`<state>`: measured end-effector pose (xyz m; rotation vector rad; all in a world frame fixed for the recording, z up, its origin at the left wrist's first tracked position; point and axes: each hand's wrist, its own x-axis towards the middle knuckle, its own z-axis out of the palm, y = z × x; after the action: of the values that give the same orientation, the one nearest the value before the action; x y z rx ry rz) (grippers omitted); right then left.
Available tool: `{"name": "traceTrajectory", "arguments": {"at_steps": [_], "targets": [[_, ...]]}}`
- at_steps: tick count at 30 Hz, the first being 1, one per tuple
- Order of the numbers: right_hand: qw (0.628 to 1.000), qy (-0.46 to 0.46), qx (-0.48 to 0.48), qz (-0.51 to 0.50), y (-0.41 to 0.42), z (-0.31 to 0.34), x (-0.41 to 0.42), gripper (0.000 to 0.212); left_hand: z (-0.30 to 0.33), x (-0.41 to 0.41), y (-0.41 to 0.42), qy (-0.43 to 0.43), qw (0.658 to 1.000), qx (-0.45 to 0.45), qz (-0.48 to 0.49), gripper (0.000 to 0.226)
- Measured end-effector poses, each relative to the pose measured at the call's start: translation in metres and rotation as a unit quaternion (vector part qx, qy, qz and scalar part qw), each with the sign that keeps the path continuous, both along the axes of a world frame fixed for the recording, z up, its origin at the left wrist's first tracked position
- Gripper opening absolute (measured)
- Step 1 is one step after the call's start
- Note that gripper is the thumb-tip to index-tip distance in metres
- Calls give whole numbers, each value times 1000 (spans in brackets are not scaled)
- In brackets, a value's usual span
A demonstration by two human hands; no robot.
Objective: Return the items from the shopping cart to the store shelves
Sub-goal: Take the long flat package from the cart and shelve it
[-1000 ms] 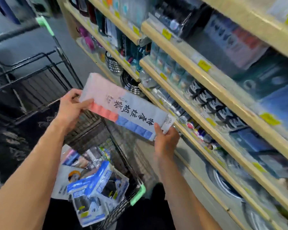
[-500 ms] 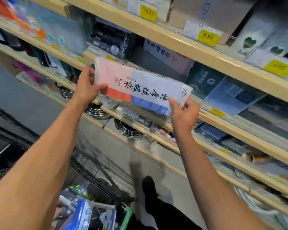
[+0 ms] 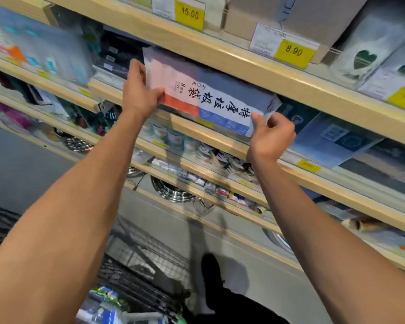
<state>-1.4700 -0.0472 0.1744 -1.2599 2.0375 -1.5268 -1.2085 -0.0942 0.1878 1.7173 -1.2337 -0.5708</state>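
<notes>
Store aisle, wooden shelves (image 3: 220,54) everywhere. Flat pink-and-blue plastic packet with black lettering (image 3: 211,94) runs lengthwise between the grips: left hand (image 3: 138,92) clamped on its pink end, right hand (image 3: 271,134) pinching the blue corner. Its far edge is already tucked under the shelf above, so pushing it straight in looks next.

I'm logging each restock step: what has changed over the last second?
The flat pack rose from above the cart into the shelf opening, its top edge now under the board above. Unchanged: left hand and right hand grip its two ends, and other goods remain in the cart.
</notes>
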Motion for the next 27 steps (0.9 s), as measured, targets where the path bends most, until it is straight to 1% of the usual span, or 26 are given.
{"name": "traceTrajectory", "arguments": {"at_steps": [3, 4, 5, 6, 8, 9, 12, 14, 16, 17, 18, 19, 20, 21, 22, 23, 25, 27], "targets": [[998, 28, 33, -47, -5, 0, 3, 61, -6, -6, -19, -22, 1000, -4, -9, 47], [997, 26, 45, -56, -8, 1, 4, 59, -6, -7, -22, -27, 1000, -1, -10, 52], [996, 21, 54, -65, -12, 1, 4, 54, -6, -7, -26, -30, 1000, 4, -8, 58], [995, 19, 65, -74, -16, 1, 4, 45, -3, -7, -28, -33, 999, 12, -4, 60], [993, 39, 79, -82, -20, 0, 5, 24, 0, -7, -31, -47, 999, 24, 10, 55], [992, 47, 82, -80, -20, -3, 5, 22, -1, -7, -32, -61, 998, 31, 14, 54], [991, 64, 100, -65, -19, -10, 6, 22, -7, -8, -33, -126, 990, 58, 6, 50], [989, 64, 110, -75, -19, -12, 5, 23, -11, -14, -32, -162, 985, 53, 22, 48], [991, 45, 78, -102, -15, -14, 7, 31, -15, -24, -26, -165, 984, 17, 65, 51], [992, 33, 42, -112, -11, -15, 9, 35, -16, -29, -22, -143, 986, -3, 85, 53], [993, 29, 6, -112, -5, -16, 13, 36, -19, -34, -17, -116, 988, -20, 98, 51], [994, 41, -17, -96, -1, -19, 17, 31, -21, -38, -14, -96, 990, -32, 100, 43], [995, 67, -28, -69, 2, -23, 22, 21, -22, -42, -12, -91, 991, -38, 92, 32], [995, 94, -21, -38, 3, -26, 26, 9, -24, -46, -11, -100, 991, -36, 77, 22], [993, 120, 2, -14, 3, -26, 30, 6, -24, -49, -12, -114, 991, -30, 60, 15], [987, 154, 36, 3, 0, -25, 33, 13, -23, -52, -13, -124, 991, -21, 44, 19], [968, 232, 96, 23, -6, -16, 37, 21, -16, -58, -16, -147, 988, 21, 33, 44], [950, 284, 120, 44, -12, -8, 36, 26, -7, -63, -22, -180, 980, 72, 34, 60]]}}
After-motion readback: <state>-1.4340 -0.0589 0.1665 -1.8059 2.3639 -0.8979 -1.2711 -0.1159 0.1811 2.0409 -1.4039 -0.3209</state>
